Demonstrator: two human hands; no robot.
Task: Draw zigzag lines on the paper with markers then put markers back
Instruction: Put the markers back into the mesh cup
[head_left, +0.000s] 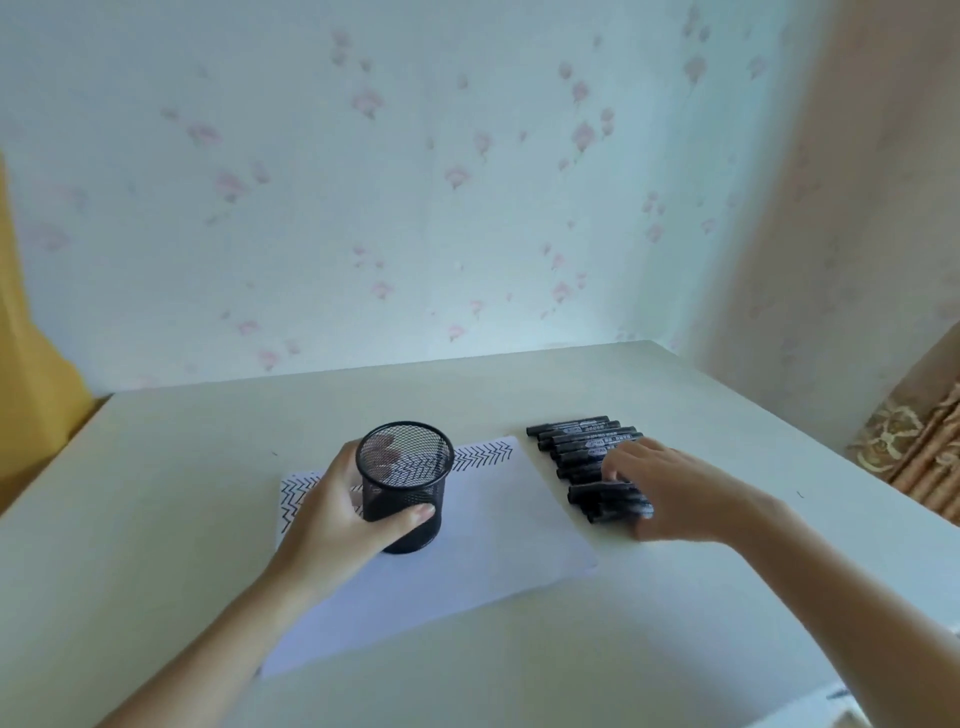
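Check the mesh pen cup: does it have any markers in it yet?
Empty. Through the mesh cup only paper shows; the markers lie beside it.

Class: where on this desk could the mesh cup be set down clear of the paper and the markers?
Free: bare table left of the paper, the strip behind it toward the wall, and the near edge. Crowded: the marker row under the right hand; the left hand holds the mesh cup over the paper.

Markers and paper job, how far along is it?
Drawing looks done: zigzag rows cover the far edge of the paper. In hand: the left hand has a grip on the empty mesh cup, and the right hand rests on the markers lying beside the paper. Left: putting every marker into the cup.
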